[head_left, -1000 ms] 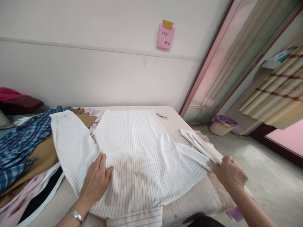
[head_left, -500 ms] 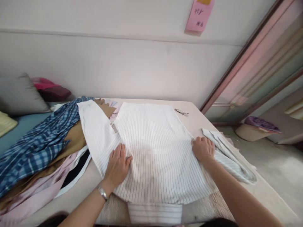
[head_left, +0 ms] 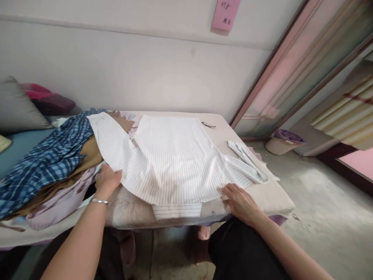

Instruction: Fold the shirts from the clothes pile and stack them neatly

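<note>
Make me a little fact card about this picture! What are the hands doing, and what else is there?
Main thing: white striped shirt, spread on a cloth-covered table
Left hand: at the edge of the sleeve on the left; its grip is hard to tell
Right hand: by the shirt's near right corner, fingers at the cloth
On left wrist: silvery band
Left side: blue plaid garment, grey pillow
Wall: pink note
Floor, right: bin with purple liner

Pink note (head_left: pixel 225 16) on wall (head_left: pixel 175 74) — handwritten, apparently "458" — lower line unclear.
</note>
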Demonstrator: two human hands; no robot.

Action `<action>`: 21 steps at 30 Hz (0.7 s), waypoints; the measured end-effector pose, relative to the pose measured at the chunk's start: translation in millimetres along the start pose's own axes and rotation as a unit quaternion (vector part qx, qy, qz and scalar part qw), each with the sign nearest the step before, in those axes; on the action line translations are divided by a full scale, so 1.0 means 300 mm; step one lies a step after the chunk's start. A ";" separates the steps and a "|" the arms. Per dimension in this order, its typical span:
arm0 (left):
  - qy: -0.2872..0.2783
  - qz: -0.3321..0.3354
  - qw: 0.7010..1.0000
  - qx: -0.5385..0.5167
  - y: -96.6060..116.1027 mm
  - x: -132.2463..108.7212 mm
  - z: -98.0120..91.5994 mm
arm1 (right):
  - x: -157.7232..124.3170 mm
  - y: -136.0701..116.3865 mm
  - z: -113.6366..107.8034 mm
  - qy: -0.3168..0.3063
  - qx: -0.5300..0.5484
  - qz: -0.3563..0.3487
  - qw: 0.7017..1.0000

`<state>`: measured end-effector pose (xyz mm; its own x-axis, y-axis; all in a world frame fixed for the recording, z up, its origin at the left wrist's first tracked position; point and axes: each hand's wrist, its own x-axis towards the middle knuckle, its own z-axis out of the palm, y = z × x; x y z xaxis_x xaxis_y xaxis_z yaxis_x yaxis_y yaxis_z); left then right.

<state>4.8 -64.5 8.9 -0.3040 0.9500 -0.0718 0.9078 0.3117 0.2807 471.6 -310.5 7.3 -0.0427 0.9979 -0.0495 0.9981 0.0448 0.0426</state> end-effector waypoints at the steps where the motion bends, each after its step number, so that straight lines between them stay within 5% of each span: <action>1: -0.004 -0.005 1.000 -0.019 0.005 -0.011 0.004 | 0.003 -0.002 0.004 -0.005 -0.010 0.002 1.000; 13: -0.028 0.004 0.998 0.063 -0.094 -0.149 -0.025 | 0.068 -0.083 -0.027 -0.055 -0.056 0.078 0.994; 17: -0.014 -0.011 0.998 0.060 -0.077 -0.104 -0.018 | 0.171 -0.180 0.033 0.050 0.029 0.078 0.995; 21: -0.029 0.026 0.999 0.012 -0.089 -0.001 -0.043 | 0.212 -0.196 0.106 -0.037 0.085 0.078 0.993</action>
<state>-23.2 -73.4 13.9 -0.2401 0.9642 -0.1129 0.9286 0.2620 0.2628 411.6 -251.1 -30.2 0.1102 0.9855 -0.1293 0.9856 -0.1252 -0.1139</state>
